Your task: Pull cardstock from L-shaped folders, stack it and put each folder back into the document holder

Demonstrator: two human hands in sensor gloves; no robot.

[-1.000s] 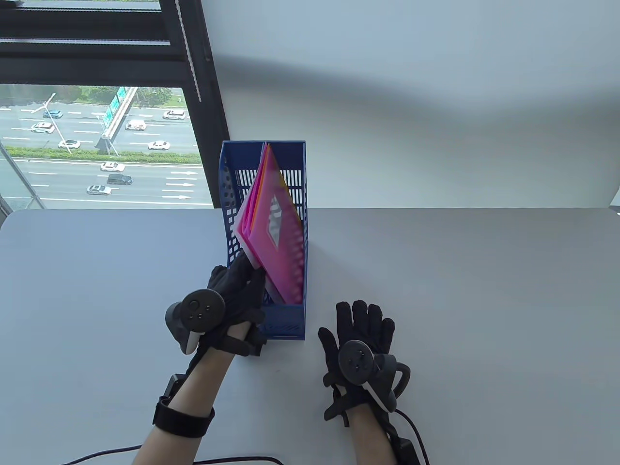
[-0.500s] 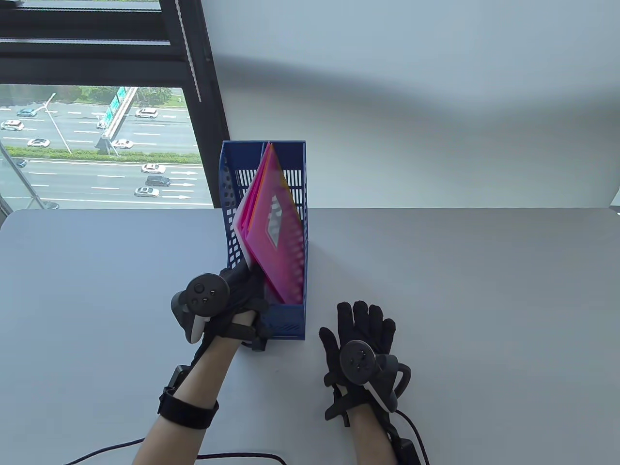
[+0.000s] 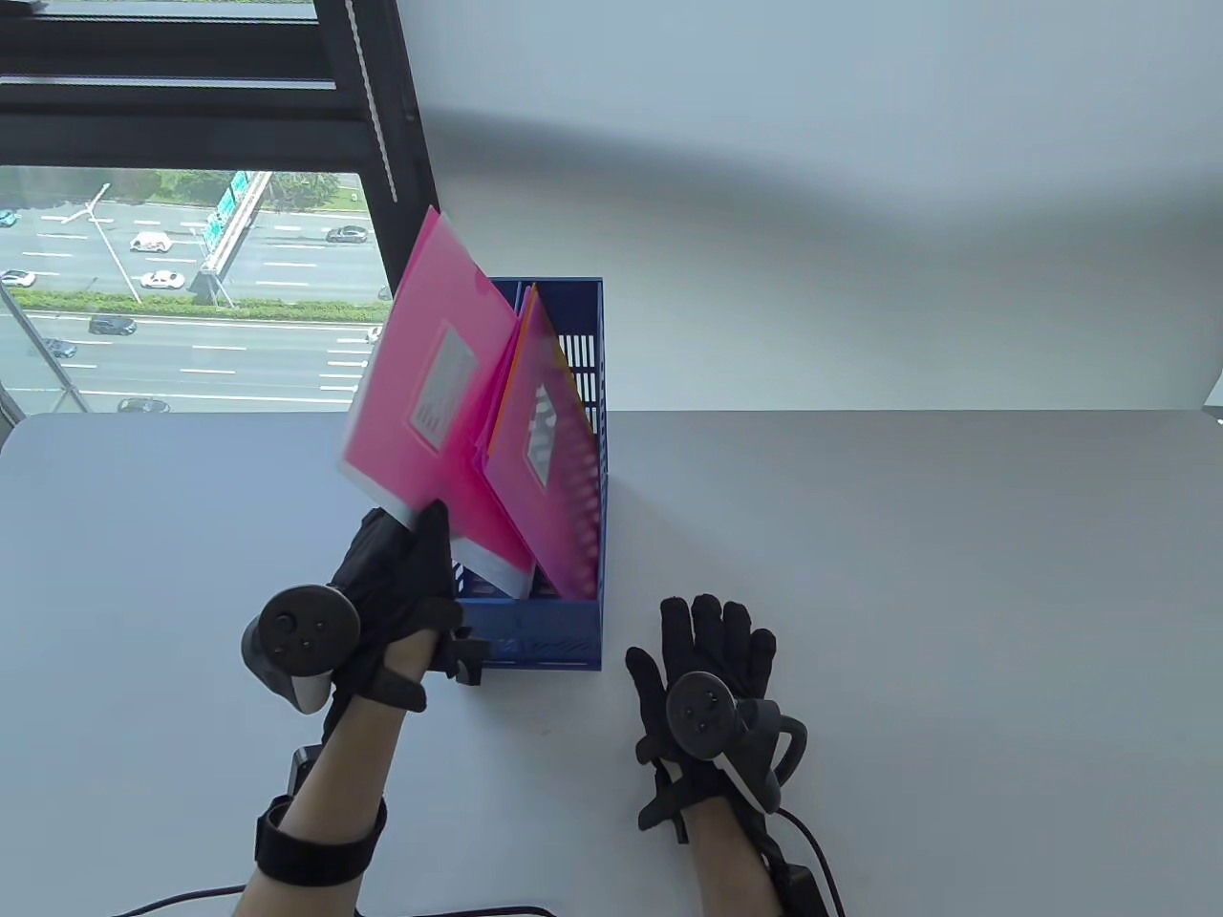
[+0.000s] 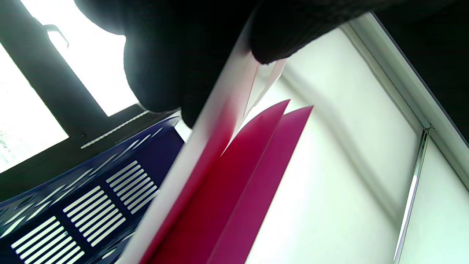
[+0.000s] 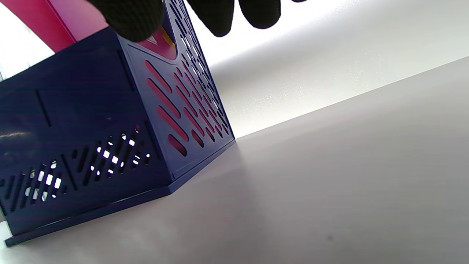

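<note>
Folder [image 3: 420,382], pink and translucent with a printed label on its face, is pinched at its lower corner between the thumb and fingers of the left hand [image 3: 392,583], raised and tilted out to the left over the blue document holder [image 3: 545,640]. From that one corner the whole sheet hangs out unsupported, so it could flex and let the cardstock inside slide toward the open edges; I'd judge that the likeliest slip. Its trailing edge looks to be near the other pink folders [image 3: 545,468] standing in the holder, and might drag one along or rock the holder. The right hand [image 3: 707,669] lies flat on the grey table [image 3: 955,573], fingers spread, holding nothing, just beside the holder but not bracing it.
</note>
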